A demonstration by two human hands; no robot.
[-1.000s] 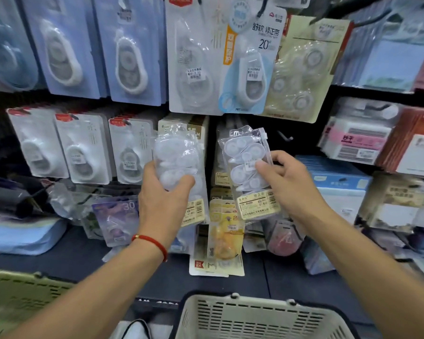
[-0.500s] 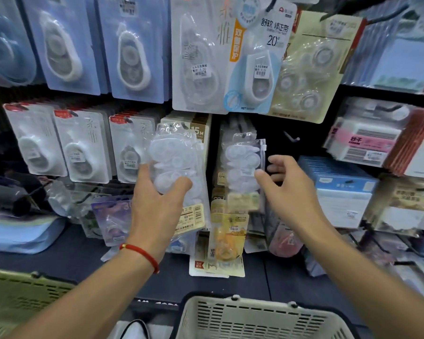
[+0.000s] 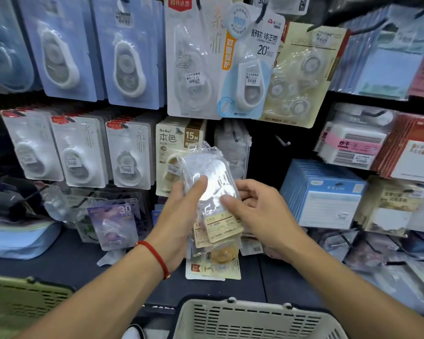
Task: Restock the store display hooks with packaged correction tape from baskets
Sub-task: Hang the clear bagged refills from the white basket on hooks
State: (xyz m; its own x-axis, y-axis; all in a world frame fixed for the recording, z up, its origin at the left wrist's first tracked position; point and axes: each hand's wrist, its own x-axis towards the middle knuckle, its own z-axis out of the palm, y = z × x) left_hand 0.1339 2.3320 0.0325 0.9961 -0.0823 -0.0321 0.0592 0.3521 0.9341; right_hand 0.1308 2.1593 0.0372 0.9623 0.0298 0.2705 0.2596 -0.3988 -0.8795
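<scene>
A store wall of hooks carries carded correction tape in rows, with a dark shelf [image 3: 59, 260] below. Mid-frame, the left hand [image 3: 179, 221] grips a stack of clear tape packs [image 3: 211, 192], thumb curled across the front, fingers behind. The right hand [image 3: 257, 214] pinches the same stack from the right edge, thumb on the front near the beige label. The packs tilt slightly and are held in front of the hanging stock, not on any hook. A bare hook [image 3: 283, 141] juts out just right of them. A beige basket [image 3: 255, 319] sits below, a green basket [image 3: 22, 302] at lower left.
</scene>
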